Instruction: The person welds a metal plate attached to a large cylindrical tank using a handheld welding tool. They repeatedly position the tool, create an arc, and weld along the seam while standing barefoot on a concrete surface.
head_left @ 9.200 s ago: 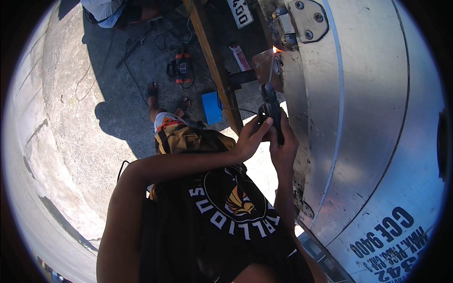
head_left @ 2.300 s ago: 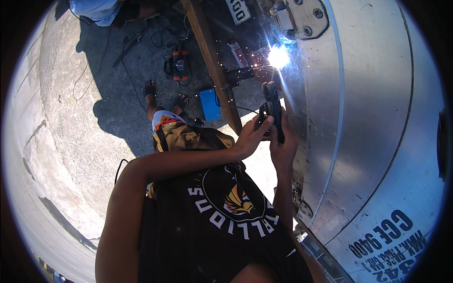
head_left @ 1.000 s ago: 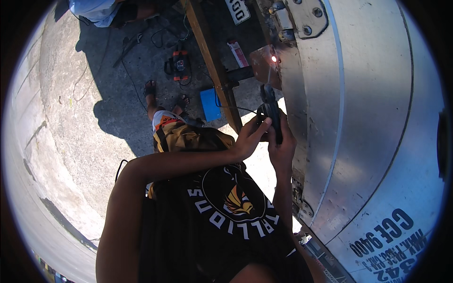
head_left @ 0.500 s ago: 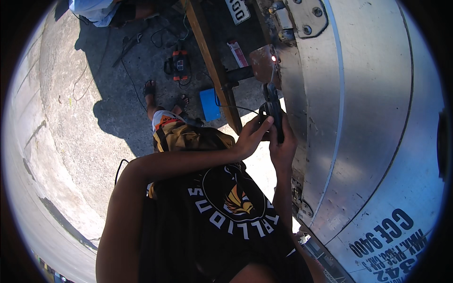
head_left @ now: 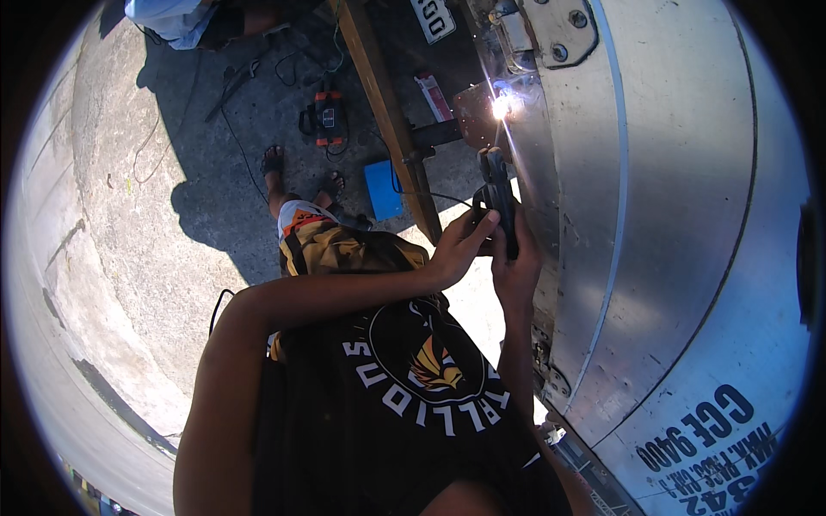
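Note:
A black welding electrode holder [head_left: 497, 193] stands between my hands, its jaws pointing away from me. My right hand [head_left: 519, 262] is wrapped round its handle. From the left, my left hand [head_left: 456, 249] grips the same holder with thumb and fingers; some fingers are hidden behind it. A thin welding rod [head_left: 498, 136] runs from the jaws to a bright arc [head_left: 502, 107]. The arc burns where a rusty brown metal plate [head_left: 471, 119] meets the edge of a silver metal vehicle panel [head_left: 594, 198]. Sparks and bluish smoke surround it.
A brown beam [head_left: 379, 86] slants beside the work. Left of it are an orange-and-black welding machine [head_left: 328, 119], a blue box-like object [head_left: 383, 191] and cables on the concrete floor [head_left: 129, 215]. A red-and-white packet [head_left: 433, 96] lies beyond. Another person [head_left: 176, 21] is at the upper left.
The small glow at the rod's tip has flared into a bright arc with sparks and smoke. The holder has barely shifted; both hands keep their grip.

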A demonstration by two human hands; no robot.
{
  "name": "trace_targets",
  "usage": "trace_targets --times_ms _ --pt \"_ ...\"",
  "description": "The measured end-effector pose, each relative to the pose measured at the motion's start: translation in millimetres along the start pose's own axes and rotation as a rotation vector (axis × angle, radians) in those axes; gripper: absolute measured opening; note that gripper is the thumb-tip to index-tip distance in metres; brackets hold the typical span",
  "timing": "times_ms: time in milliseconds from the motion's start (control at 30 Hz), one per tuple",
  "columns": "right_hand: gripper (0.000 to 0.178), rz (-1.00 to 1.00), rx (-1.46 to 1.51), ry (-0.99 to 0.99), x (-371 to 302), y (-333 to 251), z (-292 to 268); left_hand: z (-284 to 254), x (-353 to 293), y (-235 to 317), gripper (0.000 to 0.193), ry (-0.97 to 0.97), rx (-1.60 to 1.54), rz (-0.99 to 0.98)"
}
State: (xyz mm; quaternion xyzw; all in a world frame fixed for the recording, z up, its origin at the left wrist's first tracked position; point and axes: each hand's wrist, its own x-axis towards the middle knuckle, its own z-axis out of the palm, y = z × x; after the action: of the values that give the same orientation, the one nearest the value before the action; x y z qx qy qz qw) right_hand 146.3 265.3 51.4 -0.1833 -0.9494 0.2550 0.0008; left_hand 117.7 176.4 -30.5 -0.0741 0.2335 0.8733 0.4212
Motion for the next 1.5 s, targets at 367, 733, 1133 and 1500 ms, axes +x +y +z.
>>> trace_targets --times_ms 367,733,1133,1500 --pt "0.045 0.003 0.017 0.005 0.7 -1.7 -1.0 -1.8 0.7 0.3 0.049 0.001 0.053 -0.023" --pt "0.044 -0.027 0.006 0.023 2.7 -1.5 -0.3 -0.9 2.6 -0.6 0.046 -0.007 0.01 -0.004" --pt "0.044 -0.024 0.018 0.025 3.7 -1.8 0.1 -2.3 3.5 -1.7 0.046 -0.01 0.014 -0.001" --pt "0.044 -0.01 -0.002 0.022 2.9 -1.4 0.1 -2.0 2.7 -0.1 0.046 0.007 0.051 -0.025"
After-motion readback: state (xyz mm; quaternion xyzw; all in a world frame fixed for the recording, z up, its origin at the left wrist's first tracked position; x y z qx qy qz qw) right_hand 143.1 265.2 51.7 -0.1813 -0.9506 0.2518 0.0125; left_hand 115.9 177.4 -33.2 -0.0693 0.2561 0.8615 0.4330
